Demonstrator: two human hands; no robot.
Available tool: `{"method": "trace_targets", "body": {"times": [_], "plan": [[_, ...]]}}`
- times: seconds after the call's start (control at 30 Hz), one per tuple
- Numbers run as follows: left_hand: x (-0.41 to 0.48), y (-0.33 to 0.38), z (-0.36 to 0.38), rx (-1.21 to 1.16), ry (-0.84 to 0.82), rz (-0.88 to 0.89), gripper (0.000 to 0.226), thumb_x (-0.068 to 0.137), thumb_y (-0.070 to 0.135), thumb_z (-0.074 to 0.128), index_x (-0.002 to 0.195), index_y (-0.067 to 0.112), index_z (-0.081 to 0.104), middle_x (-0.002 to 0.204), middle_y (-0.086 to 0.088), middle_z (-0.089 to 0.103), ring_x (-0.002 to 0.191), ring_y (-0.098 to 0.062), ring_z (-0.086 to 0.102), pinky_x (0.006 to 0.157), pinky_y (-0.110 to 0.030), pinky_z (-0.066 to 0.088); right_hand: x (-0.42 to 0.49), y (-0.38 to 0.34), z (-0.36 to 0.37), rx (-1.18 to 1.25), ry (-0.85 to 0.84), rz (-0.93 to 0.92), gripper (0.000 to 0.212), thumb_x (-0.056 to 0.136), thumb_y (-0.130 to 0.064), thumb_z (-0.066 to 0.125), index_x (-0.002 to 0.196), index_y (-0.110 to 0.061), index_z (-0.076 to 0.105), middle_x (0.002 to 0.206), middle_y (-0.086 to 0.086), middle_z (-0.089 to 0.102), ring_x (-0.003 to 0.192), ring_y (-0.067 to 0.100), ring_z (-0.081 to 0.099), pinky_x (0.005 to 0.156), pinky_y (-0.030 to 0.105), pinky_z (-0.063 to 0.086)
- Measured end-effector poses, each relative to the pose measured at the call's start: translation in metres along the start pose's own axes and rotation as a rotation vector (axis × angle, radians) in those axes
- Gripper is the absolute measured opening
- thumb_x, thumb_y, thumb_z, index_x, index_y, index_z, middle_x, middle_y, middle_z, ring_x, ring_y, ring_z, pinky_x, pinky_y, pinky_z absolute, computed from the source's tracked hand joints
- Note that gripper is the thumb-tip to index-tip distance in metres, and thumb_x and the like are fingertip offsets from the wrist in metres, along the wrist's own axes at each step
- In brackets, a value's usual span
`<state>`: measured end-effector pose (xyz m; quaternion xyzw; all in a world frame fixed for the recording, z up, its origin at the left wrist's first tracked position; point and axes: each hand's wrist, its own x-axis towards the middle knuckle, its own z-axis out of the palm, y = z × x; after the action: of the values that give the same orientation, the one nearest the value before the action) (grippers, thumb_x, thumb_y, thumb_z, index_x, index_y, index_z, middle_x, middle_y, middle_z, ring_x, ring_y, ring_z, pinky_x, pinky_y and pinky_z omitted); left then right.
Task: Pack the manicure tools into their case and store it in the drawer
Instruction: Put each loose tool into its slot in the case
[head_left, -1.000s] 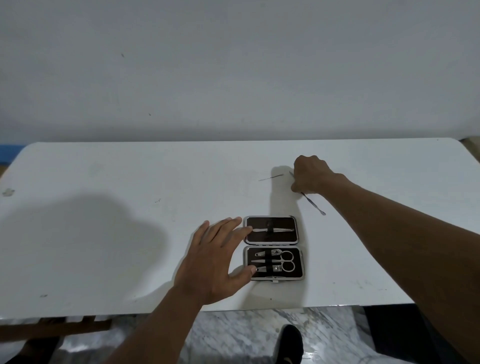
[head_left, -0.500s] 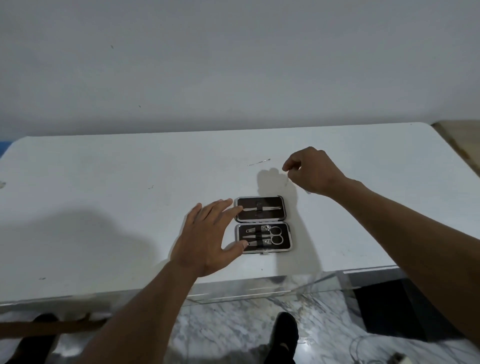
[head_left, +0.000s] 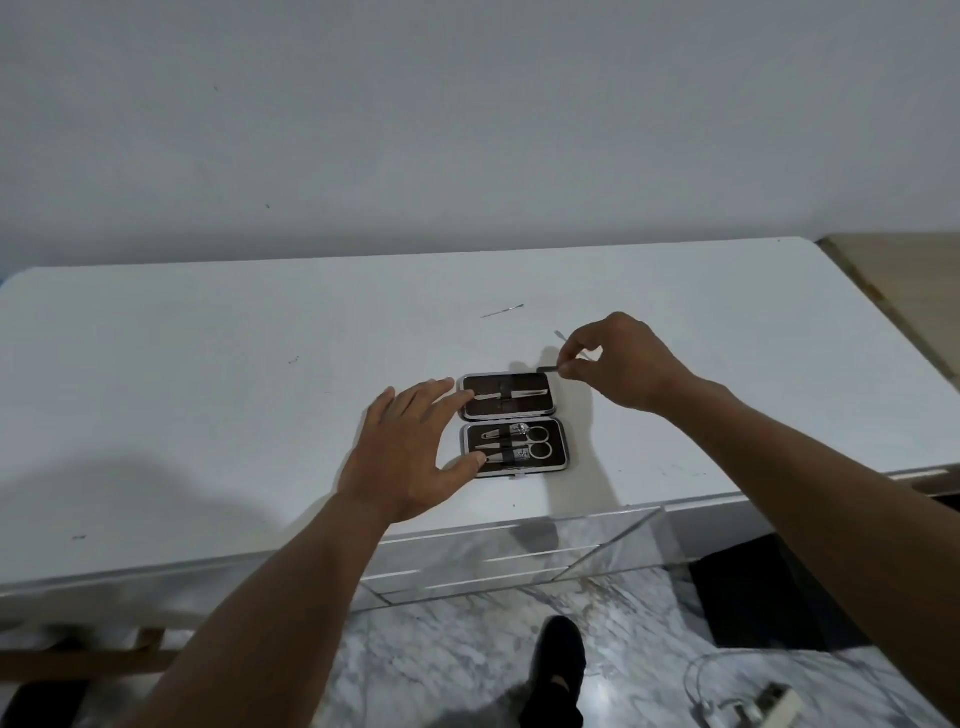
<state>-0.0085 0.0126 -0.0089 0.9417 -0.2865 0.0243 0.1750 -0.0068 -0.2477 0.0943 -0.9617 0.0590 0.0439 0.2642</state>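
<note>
Head view: the open case (head_left: 519, 383) lies flat on the white table (head_left: 208, 364), a little right of the frame's centre, with its two dark-lined halves one above the other. The upper half holds tweezers (head_left: 511, 395). The lower half holds scissors (head_left: 537, 442) and a few smaller steel pieces under elastic straps.

The left hand (head_left: 405, 457) comes in from the lower left, palm down and fingers spread and straight. It grips nothing. Its forefinger tip touches the left edge of the upper half and its thumb tip touches the left edge of the lower half, so the case sits just right of this hand.

The right hand (head_left: 623, 366) reaches in from the lower right and hovers just above and right of the case's upper right corner. Its thumb and forefinger pinch a thin metal tool (head_left: 548, 369), and the other fingers are curled. A short dark end of the tool sticks out left of the fingertips, close to the case rim; whether it touches, I cannot tell.

A needle-like tool (head_left: 501, 312) lies loose on the table above the case, apart from both hands.

Below the table edge are a marble floor (head_left: 457, 649) and a dark shoe (head_left: 556, 660).
</note>
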Motion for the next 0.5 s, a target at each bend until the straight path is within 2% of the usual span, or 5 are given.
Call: {"method": "trace_targets", "body": {"times": [0.07, 0.23, 0.37, 0.43, 0.5], "plan": [[0.000, 0.000, 0.000, -0.008, 0.006, 0.000, 0.072, 0.084, 0.071, 0.038, 0.145, 0.033, 0.037, 0.154, 0.005, 0.038, 0.142, -0.015, 0.031, 0.119, -0.047, 0.018, 0.000, -0.002, -0.001, 0.018, -0.046, 0.023, 0.007, 0.086, -0.021, 0.068, 0.088, -0.017, 0.073, 0.085, -0.001, 0.064, 0.088, 0.021, 0.061, 0.073, 0.028, 0.045], [0.000, 0.001, 0.001, -0.025, 0.025, -0.002, 0.071, 0.084, 0.069, 0.041, 0.144, 0.032, 0.039, 0.152, 0.006, 0.040, 0.141, -0.014, 0.032, 0.119, -0.047, 0.018, 0.005, -0.006, 0.000, 0.024, -0.129, 0.044, 0.009, 0.088, -0.026, 0.067, 0.081, -0.020, 0.066, 0.079, 0.002, 0.067, 0.075, 0.020, 0.061, 0.068, 0.031, 0.048], [0.000, 0.000, 0.001, -0.020, 0.026, 0.000, 0.071, 0.084, 0.069, 0.041, 0.144, 0.032, 0.039, 0.152, 0.006, 0.039, 0.141, -0.014, 0.032, 0.119, -0.047, 0.018, 0.009, -0.008, 0.000, 0.052, -0.222, 0.078, 0.010, 0.090, -0.024, 0.063, 0.085, -0.015, 0.064, 0.076, 0.006, 0.068, 0.066, 0.020, 0.064, 0.054, 0.028, 0.053], [0.000, -0.001, 0.001, -0.021, 0.022, 0.000, 0.071, 0.084, 0.069, 0.041, 0.144, 0.032, 0.038, 0.153, 0.006, 0.039, 0.142, -0.014, 0.031, 0.119, -0.047, 0.018, 0.011, -0.007, 0.001, 0.046, -0.259, 0.078, 0.005, 0.089, -0.016, 0.062, 0.089, -0.011, 0.064, 0.080, 0.009, 0.071, 0.075, 0.028, 0.070, 0.065, 0.039, 0.061], [0.000, 0.000, 0.001, -0.020, 0.022, -0.001, 0.071, 0.084, 0.069, 0.041, 0.144, 0.032, 0.038, 0.153, 0.006, 0.039, 0.142, -0.014, 0.031, 0.119, -0.047, 0.019, 0.012, -0.006, 0.002, 0.051, -0.305, 0.073, 0.009, 0.087, -0.006, 0.059, 0.093, -0.009, 0.065, 0.077, 0.007, 0.071, 0.078, 0.032, 0.072, 0.077, 0.049, 0.061]]}}
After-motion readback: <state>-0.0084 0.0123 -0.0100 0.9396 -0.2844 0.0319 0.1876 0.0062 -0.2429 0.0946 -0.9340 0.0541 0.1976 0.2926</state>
